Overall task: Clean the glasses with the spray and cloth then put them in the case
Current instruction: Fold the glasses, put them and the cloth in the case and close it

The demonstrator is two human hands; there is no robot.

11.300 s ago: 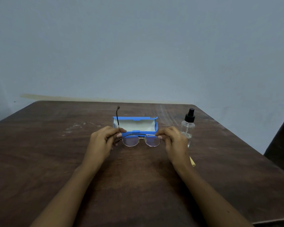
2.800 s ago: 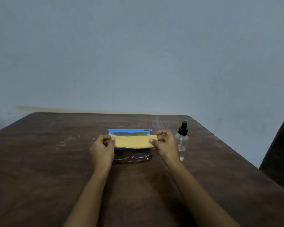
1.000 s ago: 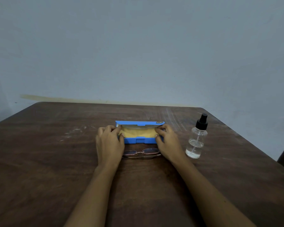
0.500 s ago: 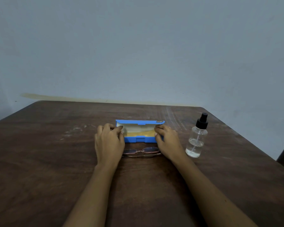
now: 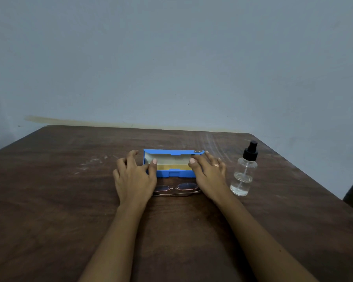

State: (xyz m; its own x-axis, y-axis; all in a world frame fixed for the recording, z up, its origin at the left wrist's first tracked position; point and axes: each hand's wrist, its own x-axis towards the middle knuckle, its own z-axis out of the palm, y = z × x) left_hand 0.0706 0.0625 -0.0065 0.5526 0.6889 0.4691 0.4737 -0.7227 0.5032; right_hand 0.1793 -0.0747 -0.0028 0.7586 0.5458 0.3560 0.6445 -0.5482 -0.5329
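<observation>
With the yellow cloth (image 5: 174, 167) lying flat inside the open blue case (image 5: 172, 173), both hands flank it, likely steadying it: left hand (image 5: 134, 177) and right hand (image 5: 208, 173) spread wide, fingers loose, holding nothing. Folded glasses (image 5: 175, 189) lie on the desk (image 5: 55, 192) just in front of the case, ready to go in. Spray bottle (image 5: 244, 174) stands upright right of the case.

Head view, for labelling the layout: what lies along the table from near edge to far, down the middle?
Folded glasses → open blue case with the yellow cloth inside → bare wooden table.
</observation>
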